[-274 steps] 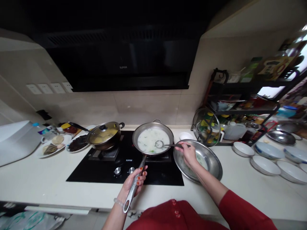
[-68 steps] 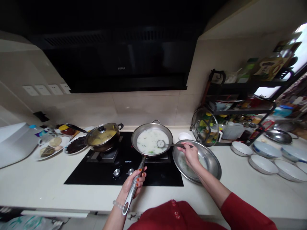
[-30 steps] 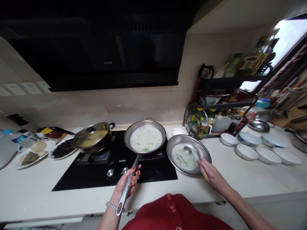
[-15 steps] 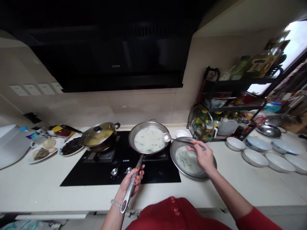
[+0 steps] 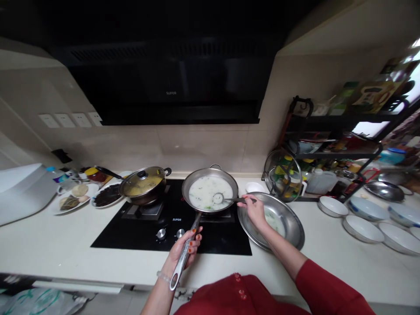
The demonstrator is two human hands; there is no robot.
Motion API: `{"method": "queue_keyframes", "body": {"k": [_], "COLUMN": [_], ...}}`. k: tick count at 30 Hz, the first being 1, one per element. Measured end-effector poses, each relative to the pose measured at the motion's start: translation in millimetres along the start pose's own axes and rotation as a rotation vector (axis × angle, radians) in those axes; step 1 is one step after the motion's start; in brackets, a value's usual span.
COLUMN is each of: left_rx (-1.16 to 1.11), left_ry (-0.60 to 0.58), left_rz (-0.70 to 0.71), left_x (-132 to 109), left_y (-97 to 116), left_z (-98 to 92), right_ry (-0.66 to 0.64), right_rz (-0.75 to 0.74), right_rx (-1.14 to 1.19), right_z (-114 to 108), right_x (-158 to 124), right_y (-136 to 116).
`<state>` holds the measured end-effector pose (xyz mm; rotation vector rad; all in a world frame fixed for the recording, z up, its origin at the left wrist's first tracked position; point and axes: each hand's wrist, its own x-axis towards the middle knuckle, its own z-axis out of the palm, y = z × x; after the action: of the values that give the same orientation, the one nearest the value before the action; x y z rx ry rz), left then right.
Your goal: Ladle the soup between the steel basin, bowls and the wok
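A steel frying pan [image 5: 229, 181] of white soup with green bits sits on the right burner of a black stove [image 5: 216, 236]. My left hand [image 5: 185, 249] is wrapped round the pan's long steel handle. My right hand [image 5: 253, 210] grips the handle of a steel ladle [image 5: 218, 198], whose bowl dips into the soup at the pan's right side. Under my right wrist, on the counter, lies a wide steel basin [image 5: 292, 223] with some white soup in it.
A lidded pot [image 5: 142, 183] stands on the left burner, plates of food [image 5: 74, 197] beyond it. A glass lid [image 5: 282, 175] leans against a black rack [image 5: 337, 144] of jars. Several white bowls [image 5: 362, 226] line the counter at right. A white appliance [image 5: 22, 192] stands far left.
My right hand carried the ladle from the steel basin back left over the rim and lowered it into the soup in the pan. My left hand kept hold of the pan handle.
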<state>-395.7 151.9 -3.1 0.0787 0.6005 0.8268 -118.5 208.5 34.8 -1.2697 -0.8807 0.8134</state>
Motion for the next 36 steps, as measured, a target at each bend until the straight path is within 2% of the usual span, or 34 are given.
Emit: {"method": "queue_keyframes", "body": {"k": [3, 6, 12, 16, 21, 30, 36], "left_rx": [0.007, 0.009, 0.011, 0.027, 0.036, 0.021, 0.038], "left_ry": [-0.006, -0.008, 0.014, 0.030, 0.005, 0.018, 0.006], "left_rz": [-0.003, -0.009, -0.002, -0.005, -0.010, 0.004, 0.004], "left_x": [0.5, 1.1, -1.1, -1.9, -1.2, -1.6, -0.9], "left_y": [0.7, 1.0, 0.7, 1.1, 1.8, 1.0, 1.2], "left_z": [-1.8, -3.4, -0.3, 1.0, -0.8, 0.9, -0.5], "right_ry": [0.093, 0.122, 0.112, 0.119, 0.112, 0.138, 0.143], "right_rz": [0.055, 0.080, 0.032, 0.043, 0.020, 0.069, 0.051], "right_rx": [0.161, 0.217, 0.123, 0.142, 0.105, 0.215, 0.185], "right_z": [-3.0, -7.7, -16.0, -19.4, -21.9, -21.4, -23.5], "right_x": [2.6, 4.0, 3.9, 3.9, 4.4, 1.9, 2.1], "right_y": [-2.2, -4.1, -4.2, -4.5, -4.7, -8.9, -8.4]}}
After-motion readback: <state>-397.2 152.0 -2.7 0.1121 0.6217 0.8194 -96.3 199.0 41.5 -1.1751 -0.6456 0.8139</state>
